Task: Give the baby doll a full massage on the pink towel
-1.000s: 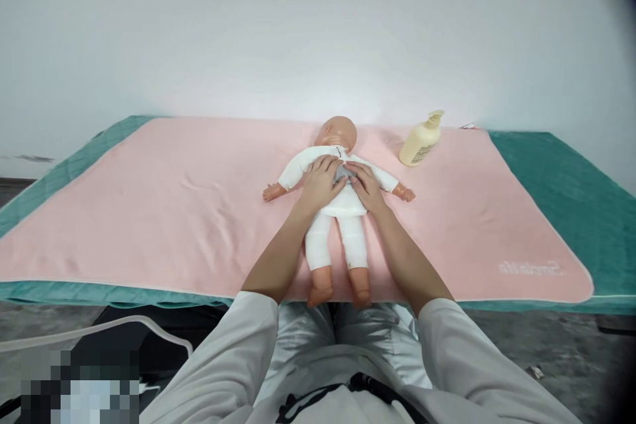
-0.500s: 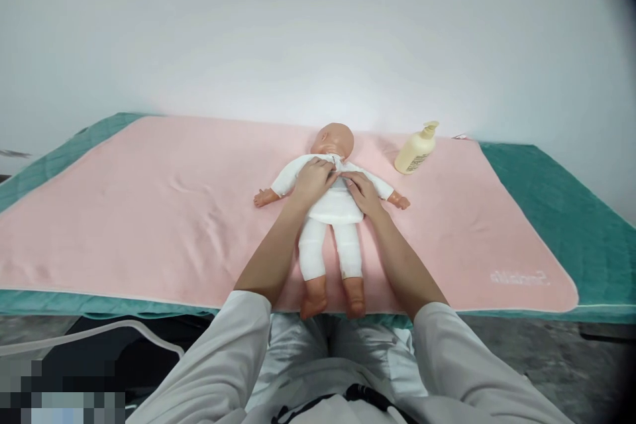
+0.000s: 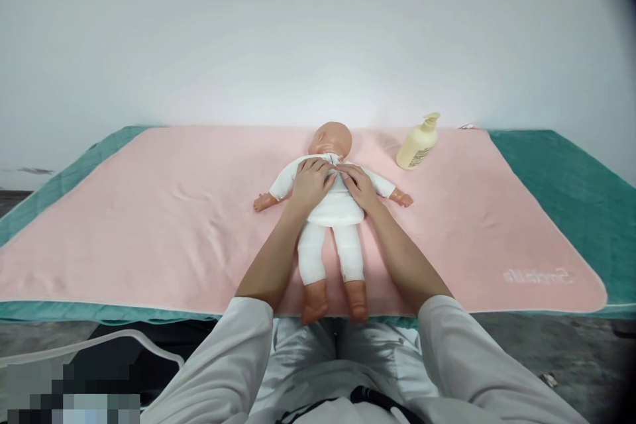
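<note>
A baby doll (image 3: 336,212) with a white cloth body lies face down, its bald head away from me and its feet at the near table edge. My left hand (image 3: 311,182) rests flat on the left of its upper back, fingers stretched out. On the right of the upper back lies my right hand (image 3: 360,185), also with extended fingers. The fingertips of both hands come close together near the doll's neck seam. Neither hand grips anything. Under the palms, part of the doll's back is hidden.
A cream pump bottle (image 3: 417,142) stands right of the doll's head. Beneath everything lies a pink blanket (image 3: 149,225) over a green padded cover (image 3: 561,165). The white wall (image 3: 318,33) rises behind the table. A pale tube (image 3: 129,333) runs low at the left.
The camera view has tilted and shifted slightly. Both hands stay on the doll's upper back, with the right fingers a little more spread over it.
</note>
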`<state>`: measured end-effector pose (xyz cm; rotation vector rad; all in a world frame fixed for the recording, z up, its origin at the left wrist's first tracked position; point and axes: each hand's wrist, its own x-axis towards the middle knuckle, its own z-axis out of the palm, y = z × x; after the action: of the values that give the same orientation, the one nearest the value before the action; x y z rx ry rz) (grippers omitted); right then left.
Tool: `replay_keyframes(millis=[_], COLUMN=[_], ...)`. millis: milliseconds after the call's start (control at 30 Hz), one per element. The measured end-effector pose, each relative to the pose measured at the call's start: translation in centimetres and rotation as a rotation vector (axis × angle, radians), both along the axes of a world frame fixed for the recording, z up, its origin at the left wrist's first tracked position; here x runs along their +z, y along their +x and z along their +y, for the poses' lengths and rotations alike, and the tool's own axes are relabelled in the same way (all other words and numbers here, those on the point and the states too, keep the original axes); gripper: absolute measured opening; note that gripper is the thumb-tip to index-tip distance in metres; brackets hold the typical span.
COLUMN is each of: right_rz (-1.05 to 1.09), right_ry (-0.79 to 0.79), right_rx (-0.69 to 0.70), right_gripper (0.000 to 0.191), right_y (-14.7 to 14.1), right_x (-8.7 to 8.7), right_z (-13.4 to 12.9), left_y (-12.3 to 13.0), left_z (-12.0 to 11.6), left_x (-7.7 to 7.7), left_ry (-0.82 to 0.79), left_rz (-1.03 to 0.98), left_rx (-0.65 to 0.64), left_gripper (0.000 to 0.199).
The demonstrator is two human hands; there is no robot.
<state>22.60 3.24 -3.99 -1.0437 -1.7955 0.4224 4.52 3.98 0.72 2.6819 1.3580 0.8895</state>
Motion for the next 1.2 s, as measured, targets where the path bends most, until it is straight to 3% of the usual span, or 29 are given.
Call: replay_keyframes(millis=[700,933,1033,1200], right_rz=[-0.033,-0.028,0.042,0.151], right_ry=[-0.083,-0.077,-0.027,0.065], right_rx=[0.059,0.058,0.052,-0.082], right_gripper=[0.05,0.053,0.05,0.046], right_y=[-0.3,-0.1,0.0,-0.1], right_x=[0.8,0.1,0.0,0.5], right_z=[-0.6,-0.1,-0.4,-3.1], left_y=[0.2,0.0,-0.4,-1.5], left_z=[0.3,0.5,-0.1,-3.1], left_x=[-0.5,-0.6,-0.6,-0.1], left_ry=[-0.002,-0.022,0.016,0.085], left_rz=[-0.015,-0.028,-0.098,-0.233], left_rx=[0.024,0.008,0.007,-0.035], left_gripper=[0.041,0.04,0.038,0.035])
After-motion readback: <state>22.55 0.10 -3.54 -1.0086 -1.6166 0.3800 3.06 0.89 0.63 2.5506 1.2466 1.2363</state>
